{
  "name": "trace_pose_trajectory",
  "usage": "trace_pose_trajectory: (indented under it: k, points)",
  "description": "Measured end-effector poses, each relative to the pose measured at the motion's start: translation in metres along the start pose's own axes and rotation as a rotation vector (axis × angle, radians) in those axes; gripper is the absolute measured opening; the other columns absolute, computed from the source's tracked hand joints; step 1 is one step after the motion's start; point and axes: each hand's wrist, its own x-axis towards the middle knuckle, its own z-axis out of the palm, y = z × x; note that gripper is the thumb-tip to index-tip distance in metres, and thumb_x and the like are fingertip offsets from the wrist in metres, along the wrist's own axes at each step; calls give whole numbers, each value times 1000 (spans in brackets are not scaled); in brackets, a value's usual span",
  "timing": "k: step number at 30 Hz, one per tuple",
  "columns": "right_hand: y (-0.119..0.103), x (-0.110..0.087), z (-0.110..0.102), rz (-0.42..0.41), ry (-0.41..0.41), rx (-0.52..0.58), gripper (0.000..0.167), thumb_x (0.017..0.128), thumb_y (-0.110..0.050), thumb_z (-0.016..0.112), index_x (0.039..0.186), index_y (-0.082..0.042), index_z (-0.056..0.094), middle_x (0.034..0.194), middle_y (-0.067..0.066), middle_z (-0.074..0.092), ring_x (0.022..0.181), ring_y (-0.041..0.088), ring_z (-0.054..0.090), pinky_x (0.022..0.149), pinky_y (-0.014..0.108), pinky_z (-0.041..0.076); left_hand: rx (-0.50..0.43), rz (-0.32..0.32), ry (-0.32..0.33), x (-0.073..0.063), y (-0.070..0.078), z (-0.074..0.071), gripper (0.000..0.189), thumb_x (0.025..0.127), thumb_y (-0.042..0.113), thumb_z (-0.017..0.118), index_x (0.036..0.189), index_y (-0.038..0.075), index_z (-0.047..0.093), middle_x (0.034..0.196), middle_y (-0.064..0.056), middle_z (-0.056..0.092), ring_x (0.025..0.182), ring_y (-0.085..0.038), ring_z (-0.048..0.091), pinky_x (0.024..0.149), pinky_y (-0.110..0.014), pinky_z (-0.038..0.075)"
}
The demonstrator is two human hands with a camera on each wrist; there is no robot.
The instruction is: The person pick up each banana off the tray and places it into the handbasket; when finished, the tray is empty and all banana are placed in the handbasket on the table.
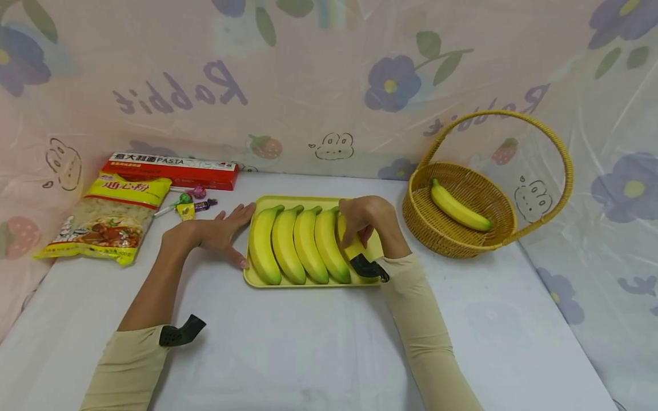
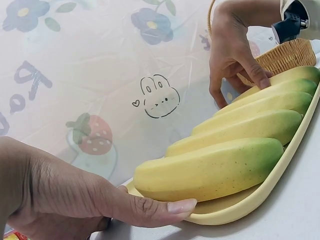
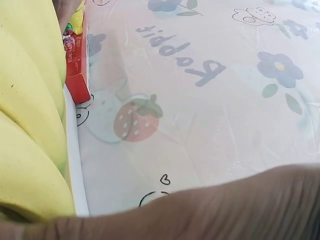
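A pale yellow tray point(image 1: 376, 246) holds several yellow bananas with greenish ends, lying side by side like the leftmost banana point(image 1: 264, 245). My left hand point(image 1: 218, 234) touches the tray's left edge with spread fingers; in the left wrist view its thumb point(image 2: 160, 207) lies along the rim. At the right end of the row, my right hand point(image 1: 371, 220) grips the upper part of the rightmost banana point(image 1: 353, 249), which rests in the tray. In the right wrist view, bananas point(image 3: 30, 90) fill the left side and the fingertips are out of sight.
Right of the tray stands a wicker basket point(image 1: 437, 237) with a tall handle and a single banana point(image 1: 460, 210) inside. To the left lie a noodle bag point(image 1: 110, 214), a red pasta box point(image 1: 216, 178) and small wrapped candies point(image 1: 186, 211). A patterned curtain point(image 1: 308, 85) hangs behind.
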Motion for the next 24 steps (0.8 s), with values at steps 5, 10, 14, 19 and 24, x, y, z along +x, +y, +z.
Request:
trace_pose_trajectory:
  k: [5,10,14,19,24]
  points:
    - [1,-2,-1,21,10,-42,77,85,-24,83,148,-10,41,87,12,77,66,24,76,69,32,65,-8,4,-4,0,-1,0,146,73,54,90,167,9,-13,176,-21,-15,163,-44,-15,130,-68,-8]
    - [3,-7,-3,18,23,-70,85,86,-20,79,156,-10,33,84,11,73,56,16,66,53,23,54,-5,4,0,0,0,0,146,73,53,90,167,9,-12,176,-21,-14,163,-44,-14,130,-68,-7]
    - [4,-11,-5,26,31,-60,88,86,-17,76,161,-15,30,75,5,61,53,13,58,50,21,47,-8,1,1,-1,0,0,145,74,53,90,167,9,-12,176,-21,-14,163,-45,-15,129,-69,-8]
    - [11,-17,-7,27,53,-6,90,86,-12,74,163,-23,27,73,3,55,57,14,56,52,22,47,-6,-1,2,-1,0,0,146,73,54,90,167,9,-12,176,-21,-14,163,-46,-15,129,-69,-8]
    - [22,-26,-12,-43,79,45,87,87,-8,71,162,-22,28,82,5,52,56,14,50,53,22,47,-4,-1,5,-1,-1,-1,147,72,54,91,167,9,-12,176,-22,-14,162,-47,-14,129,-70,-7]
